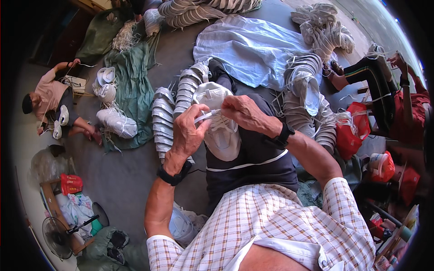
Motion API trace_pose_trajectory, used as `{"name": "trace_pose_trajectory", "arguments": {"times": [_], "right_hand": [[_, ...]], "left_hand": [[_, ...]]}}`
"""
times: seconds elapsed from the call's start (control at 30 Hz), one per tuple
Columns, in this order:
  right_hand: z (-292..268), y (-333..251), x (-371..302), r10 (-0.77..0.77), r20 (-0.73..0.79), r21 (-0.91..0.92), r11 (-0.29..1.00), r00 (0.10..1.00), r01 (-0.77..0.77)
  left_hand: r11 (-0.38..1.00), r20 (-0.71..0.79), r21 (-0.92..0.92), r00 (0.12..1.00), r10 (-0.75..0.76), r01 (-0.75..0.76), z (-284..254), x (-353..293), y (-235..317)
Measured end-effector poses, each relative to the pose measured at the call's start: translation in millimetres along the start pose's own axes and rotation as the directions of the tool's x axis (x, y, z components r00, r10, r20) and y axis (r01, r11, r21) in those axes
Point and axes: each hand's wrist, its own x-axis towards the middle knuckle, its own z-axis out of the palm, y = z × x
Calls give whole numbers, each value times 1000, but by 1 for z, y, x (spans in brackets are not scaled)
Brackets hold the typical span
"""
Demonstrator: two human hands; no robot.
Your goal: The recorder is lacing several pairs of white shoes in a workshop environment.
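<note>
A whitish sneaker (pixel 222 143) rests on my dark-trousered lap, its toe toward me. A flat white shoelace (pixel 207 117) crosses above its tongue. My left hand (pixel 190 131) is closed on the lace, thumb and fingers pinched together at the shoe's left side. From the right, my right hand (pixel 252 115) pinches at the lace near the eyelets; its fingertips partly cover the lace there. A white cord (pixel 253 165) lies across my thighs. Each of my wrists wears a black band.
Stacked shoes (pixel 163 117) stand left of my knees, more (pixel 309 95) to the right. A pale blue sheet (pixel 253 47) lies ahead. One person (pixel 47 92) sits far left, another (pixel 409 108) at right. A red bag (pixel 355 131) and a fan (pixel 56 237) flank me.
</note>
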Motion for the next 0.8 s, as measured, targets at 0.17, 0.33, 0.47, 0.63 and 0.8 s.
{"name": "trace_pose_trajectory", "arguments": {"times": [0.17, 0.33, 0.47, 0.63, 0.8], "right_hand": [[2, -9, 7, -67, -4, -251, 966, 998, 64], [10, -13, 7, 32, -47, -443, 895, 998, -49], [17, -10, -8, -12, -190, -316, 947, 982, -50], [20, -13, -32, -181, -182, -259, 957, 966, 131], [21, -11, -32, -230, -100, -357, 916, 968, 181]], "left_hand": [[964, -58, 195, 979, 193, -179, 0, -4, -13], [950, -52, 215, 969, 243, -226, 0, -3, -19], [957, -133, -257, 975, -177, 139, 3, -12, -35], [790, 32, -436, 884, -466, 432, 4, -18, -45], [900, -10, -309, 945, -327, 308, 9, -8, -42]]}}
